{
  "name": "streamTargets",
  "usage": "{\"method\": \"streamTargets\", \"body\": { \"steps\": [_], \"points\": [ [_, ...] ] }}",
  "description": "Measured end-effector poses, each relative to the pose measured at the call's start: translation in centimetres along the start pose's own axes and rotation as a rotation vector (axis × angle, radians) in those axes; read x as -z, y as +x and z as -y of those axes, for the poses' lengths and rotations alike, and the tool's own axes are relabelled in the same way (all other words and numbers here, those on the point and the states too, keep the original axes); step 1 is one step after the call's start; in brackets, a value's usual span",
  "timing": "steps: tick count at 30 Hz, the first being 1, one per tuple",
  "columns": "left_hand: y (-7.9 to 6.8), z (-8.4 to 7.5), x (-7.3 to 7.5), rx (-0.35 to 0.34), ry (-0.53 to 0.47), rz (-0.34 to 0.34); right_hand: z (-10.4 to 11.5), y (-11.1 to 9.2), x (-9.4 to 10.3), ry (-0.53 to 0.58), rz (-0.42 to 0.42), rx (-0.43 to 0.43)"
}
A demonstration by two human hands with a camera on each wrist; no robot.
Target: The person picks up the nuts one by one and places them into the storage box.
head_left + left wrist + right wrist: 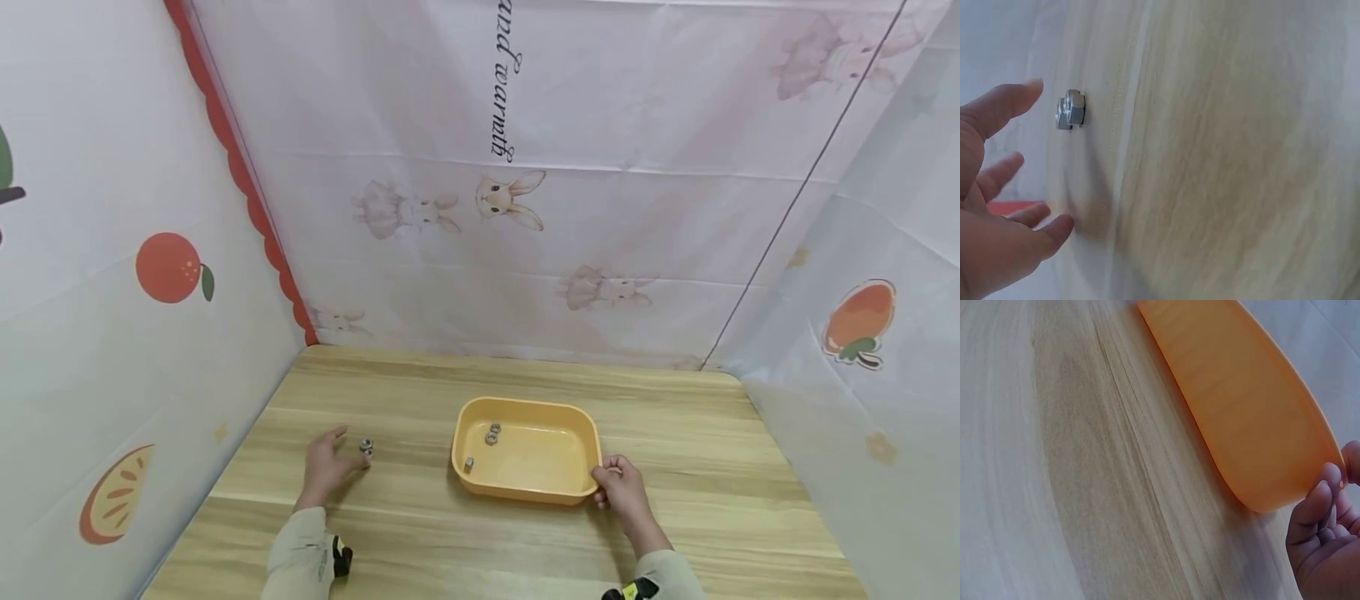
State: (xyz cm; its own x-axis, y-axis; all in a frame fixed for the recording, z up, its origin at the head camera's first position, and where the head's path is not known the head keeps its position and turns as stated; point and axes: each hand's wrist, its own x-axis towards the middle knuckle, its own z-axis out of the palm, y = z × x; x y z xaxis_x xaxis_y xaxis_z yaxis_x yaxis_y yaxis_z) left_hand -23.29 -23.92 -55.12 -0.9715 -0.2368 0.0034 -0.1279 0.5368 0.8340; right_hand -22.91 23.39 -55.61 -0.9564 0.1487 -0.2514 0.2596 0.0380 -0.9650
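Observation:
Two metal hex nuts lie close together on the wooden table, left of the tray. Beside them is my left hand, its thumb and fingers spread apart. In the left wrist view the nuts sit just past the fingertips, with a gap between. A yellow-orange plastic tray stands on the table with a few more nuts inside, toward its left end. My right hand pinches the tray's right rim near the front corner. The right wrist view shows the thumb and finger on that rim.
The wooden table is light with long grain lines. White printed cloth walls close it in at the back, the left and the right. Dark bands with yellow marks sit at both cuffs.

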Motion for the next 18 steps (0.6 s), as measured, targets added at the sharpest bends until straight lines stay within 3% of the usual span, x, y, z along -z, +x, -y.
{"method": "streamTargets", "body": {
  "steps": [4, 8, 12, 18],
  "points": [
    [-0.21, 0.19, 0.4, 0.12, -0.139, 0.019, -0.02, 0.05, -0.03, -0.003, 0.002, -0.01],
    [-0.37, 0.57, 0.49, 0.183, -0.263, 0.035, -0.26, 0.15, 0.01, 0.002, 0.008, 0.001],
    [-0.47, 0.82, 0.21, 0.216, -0.253, 0.003, -0.31, 0.34, 0.06, 0.0, 0.013, 0.006],
    [-0.61, 0.21, -0.34, 0.239, -0.14, -0.017, -0.39, 0.52, 0.03, 0.006, 0.016, -0.001]
  ]
}}
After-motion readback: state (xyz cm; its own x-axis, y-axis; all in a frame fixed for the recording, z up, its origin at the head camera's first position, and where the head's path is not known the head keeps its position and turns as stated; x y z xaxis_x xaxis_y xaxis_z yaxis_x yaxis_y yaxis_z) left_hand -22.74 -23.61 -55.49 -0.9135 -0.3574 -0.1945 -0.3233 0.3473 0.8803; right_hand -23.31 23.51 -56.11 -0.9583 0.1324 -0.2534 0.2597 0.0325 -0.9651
